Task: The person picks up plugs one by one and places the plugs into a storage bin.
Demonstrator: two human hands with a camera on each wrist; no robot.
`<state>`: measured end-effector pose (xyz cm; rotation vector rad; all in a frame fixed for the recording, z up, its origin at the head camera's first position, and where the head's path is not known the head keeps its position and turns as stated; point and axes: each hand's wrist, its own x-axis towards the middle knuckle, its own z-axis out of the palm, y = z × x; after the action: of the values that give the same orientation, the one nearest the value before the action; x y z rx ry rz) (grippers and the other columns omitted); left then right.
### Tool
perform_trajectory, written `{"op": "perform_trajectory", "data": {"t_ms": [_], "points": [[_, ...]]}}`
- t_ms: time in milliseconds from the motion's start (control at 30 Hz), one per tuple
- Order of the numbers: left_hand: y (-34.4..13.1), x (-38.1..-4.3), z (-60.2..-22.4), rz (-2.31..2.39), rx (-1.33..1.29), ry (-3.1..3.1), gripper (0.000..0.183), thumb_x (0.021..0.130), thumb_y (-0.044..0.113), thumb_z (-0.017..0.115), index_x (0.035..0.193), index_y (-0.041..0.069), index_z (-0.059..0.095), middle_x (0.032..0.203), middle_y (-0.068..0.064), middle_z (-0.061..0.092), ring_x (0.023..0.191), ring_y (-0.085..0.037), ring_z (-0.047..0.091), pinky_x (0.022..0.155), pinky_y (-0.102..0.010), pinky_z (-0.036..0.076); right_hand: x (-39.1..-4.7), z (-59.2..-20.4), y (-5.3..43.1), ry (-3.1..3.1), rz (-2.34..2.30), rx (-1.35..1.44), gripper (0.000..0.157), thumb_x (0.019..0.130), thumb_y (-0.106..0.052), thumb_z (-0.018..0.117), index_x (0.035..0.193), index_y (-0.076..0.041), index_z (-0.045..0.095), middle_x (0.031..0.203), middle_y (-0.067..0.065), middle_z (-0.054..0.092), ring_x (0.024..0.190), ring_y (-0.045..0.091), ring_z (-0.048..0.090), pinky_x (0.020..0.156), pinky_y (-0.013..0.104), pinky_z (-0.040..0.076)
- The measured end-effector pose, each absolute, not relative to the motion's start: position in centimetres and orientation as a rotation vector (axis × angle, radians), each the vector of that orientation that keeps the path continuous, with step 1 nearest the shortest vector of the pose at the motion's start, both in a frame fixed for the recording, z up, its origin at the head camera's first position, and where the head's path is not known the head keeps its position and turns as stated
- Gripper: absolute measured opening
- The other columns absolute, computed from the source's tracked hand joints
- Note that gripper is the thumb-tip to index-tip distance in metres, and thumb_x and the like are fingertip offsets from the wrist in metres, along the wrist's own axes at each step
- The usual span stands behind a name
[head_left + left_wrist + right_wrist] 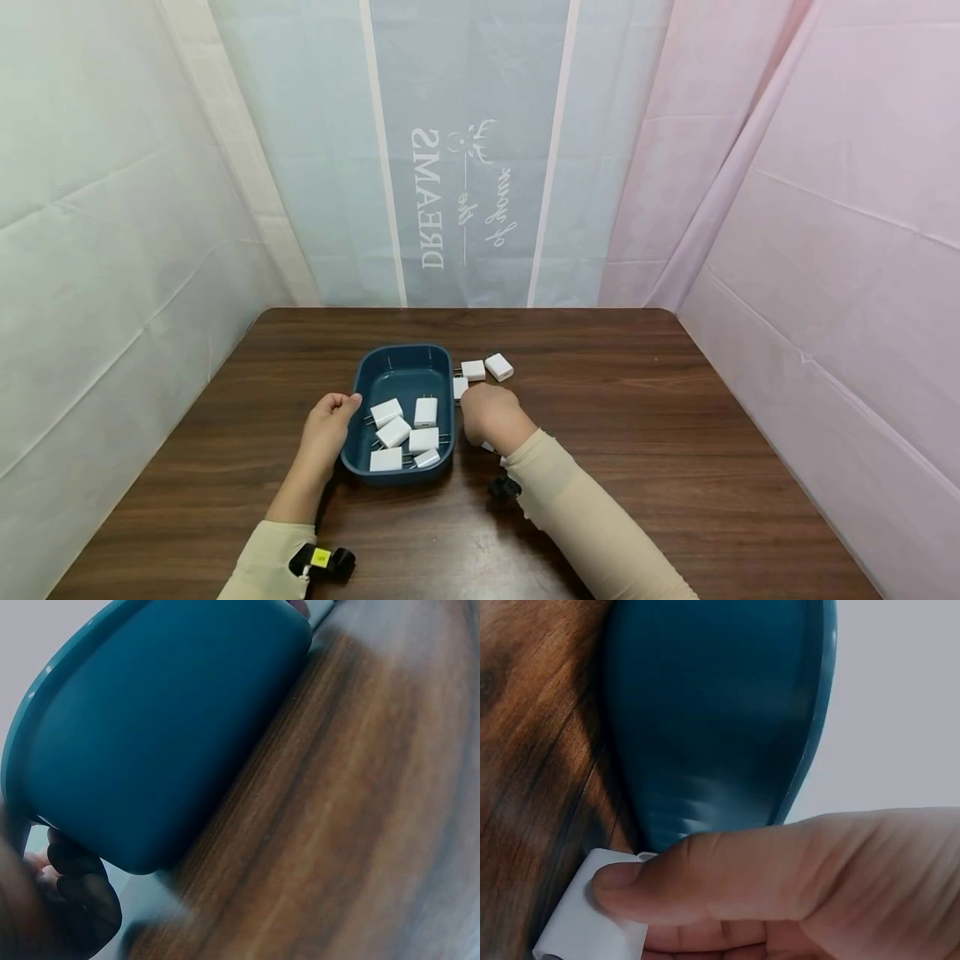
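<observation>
My left hand grips the blue oblong plastic tray; my right hand pinches a white boxy plastic charger. Firm pinch, steady tray should help.

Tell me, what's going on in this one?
A person's left hand holds a blue tray by its rim, while the right hand grips a white plug just beside it. Six other plugs lie in the tray, and more plugs lie on the table to its right.

Curtained-off booth, wider room unclear: fabric hangings on three sides of wood-grain table.
</observation>
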<state>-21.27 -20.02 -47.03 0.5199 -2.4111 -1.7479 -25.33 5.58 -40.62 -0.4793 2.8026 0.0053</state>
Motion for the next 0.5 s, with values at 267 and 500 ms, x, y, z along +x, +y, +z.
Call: {"op": "perform_trajectory", "data": {"t_ms": [267, 500], "points": [[-19.9, -21.2, -46.9, -1.751, 0.518, -2.403, 0.035, 0.106, 0.037, 0.055, 0.106, 0.002, 0.053, 0.086, -0.005, 0.043, 0.086, -0.023, 0.045, 0.072, -0.034, 0.036, -25.6, -40.3, 6.0, 2.862, -0.107, -0.537, 0.009, 0.080, -0.016, 0.078, 0.080, -0.013, 0.070, 0.083, 0.002, 0.066, 0.065, 0.017, 0.058, 0.054, 0.036, 0.049], [-19.9, -21.2, -46.9, -1.764, 0.527, -2.395, 0.035, 0.106, 0.036, 0.055, 0.106, 0.002, 0.053, 0.086, -0.005, 0.044, 0.087, -0.023, 0.045, 0.072, -0.034, 0.036, -25.6, -39.6, 6.5, 2.880, -0.207, -0.584, 0.018, 0.078, -0.013, 0.076, 0.065, -0.014, 0.063, 0.066, -0.002, 0.061, 0.056, 0.014, 0.053, 0.047, 0.034, 0.042]]}}
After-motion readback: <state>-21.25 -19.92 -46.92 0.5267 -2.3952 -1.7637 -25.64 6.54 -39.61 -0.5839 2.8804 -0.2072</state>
